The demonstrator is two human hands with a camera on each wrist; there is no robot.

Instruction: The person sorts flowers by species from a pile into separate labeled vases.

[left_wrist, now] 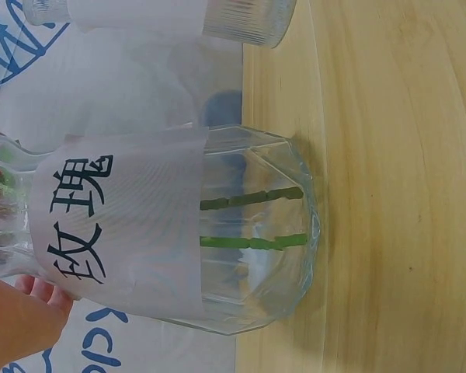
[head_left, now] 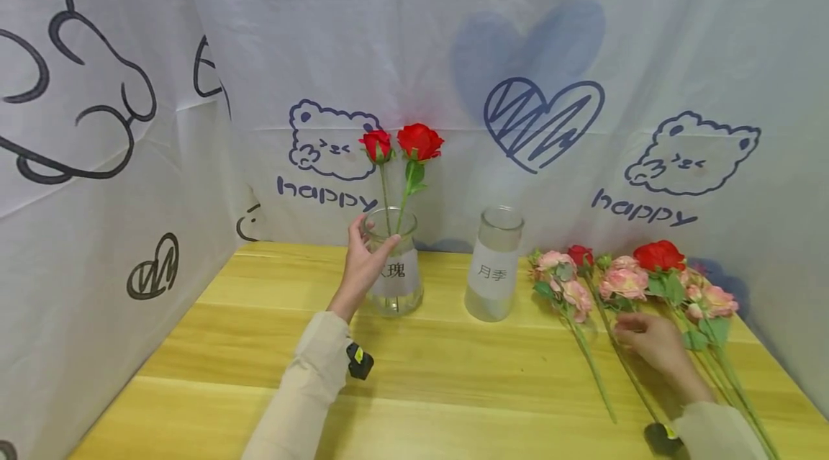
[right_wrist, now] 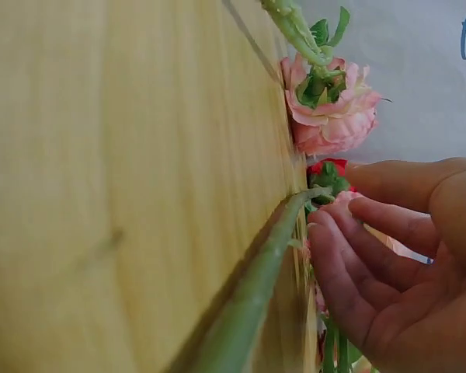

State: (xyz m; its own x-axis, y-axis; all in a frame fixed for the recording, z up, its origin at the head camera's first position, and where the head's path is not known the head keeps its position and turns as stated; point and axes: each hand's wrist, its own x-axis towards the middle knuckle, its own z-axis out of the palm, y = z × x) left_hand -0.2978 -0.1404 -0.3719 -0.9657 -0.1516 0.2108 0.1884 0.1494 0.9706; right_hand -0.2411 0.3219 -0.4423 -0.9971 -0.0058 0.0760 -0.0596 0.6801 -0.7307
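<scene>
The small red rose (head_left: 580,255) is laid flat on the wooden table (head_left: 440,388), its long green stem (right_wrist: 247,311) pointed toward the near edge. It can be judged light, with a fairly stiff stem and a soft head easily crushed; it is best taken by the stem, some way below the petals. Beside that stem the right hand (head_left: 655,345) is held with fingers loosely bent and parted, nothing visibly gripped — whether the stem is brushed by the fingertips cannot be told. On either side, pink flowers (head_left: 624,280) are laid, and a larger red rose (head_left: 659,255) to the right.

Farther left, the wide glass vase (head_left: 403,280) is gripped around its neck by the left hand (head_left: 364,265), thumb in front. Smooth and probably breakable, it is well steadied there. Two red roses (head_left: 419,143) are stood inside. Between the vase and the loose flowers, a narrower glass jar (head_left: 494,273) is set upright — a white label is worn by each.
</scene>
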